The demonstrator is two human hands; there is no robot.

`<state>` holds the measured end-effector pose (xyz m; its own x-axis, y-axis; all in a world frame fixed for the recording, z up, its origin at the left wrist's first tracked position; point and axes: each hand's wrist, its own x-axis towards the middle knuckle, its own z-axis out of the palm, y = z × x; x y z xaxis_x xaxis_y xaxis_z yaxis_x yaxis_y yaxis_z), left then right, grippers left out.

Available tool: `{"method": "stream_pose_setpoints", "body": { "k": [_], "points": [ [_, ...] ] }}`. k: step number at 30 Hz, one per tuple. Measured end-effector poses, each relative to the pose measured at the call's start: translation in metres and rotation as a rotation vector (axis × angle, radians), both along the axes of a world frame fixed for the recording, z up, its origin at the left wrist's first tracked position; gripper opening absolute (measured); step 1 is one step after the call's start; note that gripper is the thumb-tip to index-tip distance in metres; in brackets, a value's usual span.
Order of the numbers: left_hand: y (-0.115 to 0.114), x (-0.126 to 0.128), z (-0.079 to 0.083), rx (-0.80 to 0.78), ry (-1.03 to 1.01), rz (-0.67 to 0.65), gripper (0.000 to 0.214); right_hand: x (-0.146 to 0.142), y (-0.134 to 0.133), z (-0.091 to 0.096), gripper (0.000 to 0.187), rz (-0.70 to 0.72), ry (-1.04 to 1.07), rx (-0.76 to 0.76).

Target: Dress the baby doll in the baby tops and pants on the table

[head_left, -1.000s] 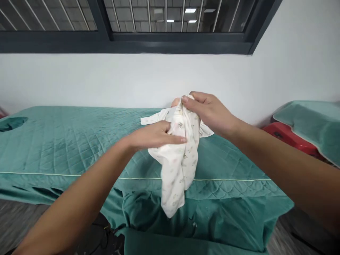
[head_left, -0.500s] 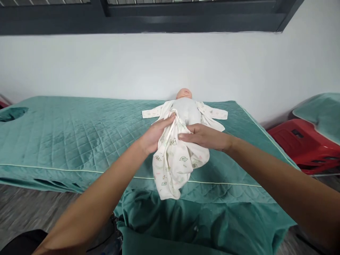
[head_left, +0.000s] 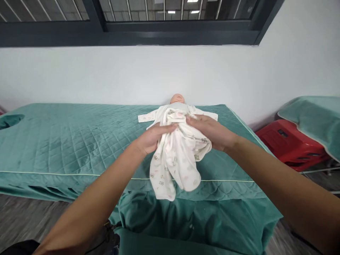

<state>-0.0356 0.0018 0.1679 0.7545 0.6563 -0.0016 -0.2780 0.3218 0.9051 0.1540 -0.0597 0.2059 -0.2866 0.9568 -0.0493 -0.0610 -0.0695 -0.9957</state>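
Between my hands hangs a white baby garment with small printed animals, gathered at its upper edge. My left hand is closed on its left side, thumb on top of the cloth. On the right side, my right hand grips the bunched fabric, with its fingers partly hidden. Behind the garment a baby doll lies on its back, its head toward the wall. Under the doll is a spread white long-sleeved baby top with printed sleeves. The held cloth covers the doll's lower body from view.
A green quilted cover lies over the bed, with a face hole at the far left. Red plastic stools stand at the right beside another green-covered surface. A white wall and barred window are behind.
My hands have spread the garment's gathered upper edge, the right hand shifting right and up. Its hanging part has turned and refolded. The camera view has tilted up, showing more window.
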Motion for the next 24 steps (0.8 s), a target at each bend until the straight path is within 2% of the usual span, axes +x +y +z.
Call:
{"method": "stream_pose_setpoints", "body": {
  "k": [2,4,7,10,14,17,19,22,24],
  "points": [
    [0.002,0.003,0.000,-0.046,-0.059,0.033,0.044,0.000,-0.006,0.005,0.041,0.173,-0.126,-0.052],
    [0.002,0.007,0.001,-0.087,-0.065,0.007,0.045,0.000,-0.009,0.007,0.040,0.239,-0.234,-0.053],
    [-0.001,0.014,-0.002,-0.103,-0.077,-0.041,0.050,0.002,-0.005,0.005,0.038,0.080,-0.234,0.028],
    [-0.004,0.016,-0.008,-0.060,-0.049,-0.063,0.056,0.004,0.003,0.001,0.040,-0.101,-0.050,0.084],
    [-0.005,0.013,-0.011,0.000,0.061,-0.135,0.063,0.008,0.011,-0.002,0.040,-0.142,0.193,0.054],
    [-0.002,0.014,-0.006,-0.053,-0.015,-0.081,0.056,0.014,0.013,-0.009,0.042,-0.102,0.234,0.028],
    [0.000,0.018,-0.003,-0.115,-0.050,-0.042,0.049,0.019,0.011,-0.018,0.043,-0.076,0.185,0.007],
    [0.002,0.025,-0.003,-0.155,-0.018,-0.004,0.044,0.026,0.006,-0.030,0.046,0.091,0.012,-0.102],
    [0.000,0.027,-0.004,-0.124,0.028,0.024,0.043,0.030,0.004,-0.032,0.048,0.204,-0.098,-0.157]
  ]
}}
